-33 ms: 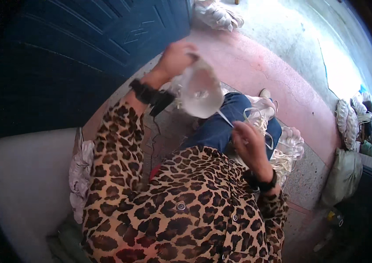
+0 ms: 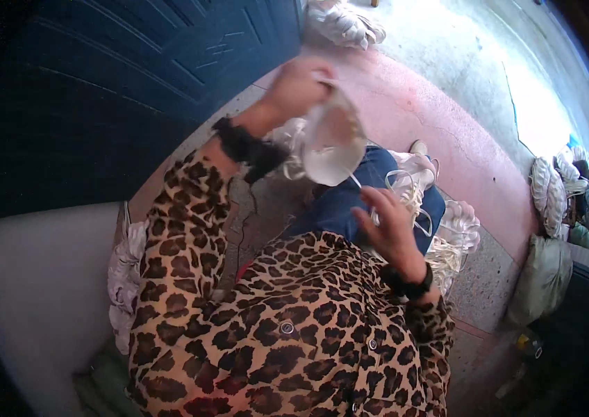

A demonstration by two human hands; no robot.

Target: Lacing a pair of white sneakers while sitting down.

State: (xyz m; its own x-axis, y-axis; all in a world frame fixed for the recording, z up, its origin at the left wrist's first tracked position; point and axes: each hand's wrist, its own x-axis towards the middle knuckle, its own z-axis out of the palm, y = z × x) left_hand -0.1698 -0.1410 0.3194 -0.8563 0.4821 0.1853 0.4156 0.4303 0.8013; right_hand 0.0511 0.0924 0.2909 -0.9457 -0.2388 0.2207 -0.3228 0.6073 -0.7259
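Observation:
My left hand [image 2: 301,87], blurred by motion, grips the upper edge of a white, cup-shaped piece [image 2: 335,165] that looks like a shoe upper. Its hollow inside faces me, above my lap. From its lower rim a thin white lace [image 2: 355,180] runs to the fingertips of my right hand [image 2: 390,224]. The right fingers are stretched out, with the thumb apart; contact with the lace is unclear. More white uppers with loose laces [image 2: 412,174] lie over my right knee.
Bundled white pieces lie beside my right leg [image 2: 458,226], by the wall at left [image 2: 126,278] and on the far floor [image 2: 346,24]. A blue panelled door [image 2: 190,48] stands at left. At right are a stuffed sack [image 2: 544,278] and further bundles [image 2: 548,194].
My left hand has shifted a little to the right with the white upper. The right fingers have spread from a pinch on the lace, and less lace shows between upper and hand.

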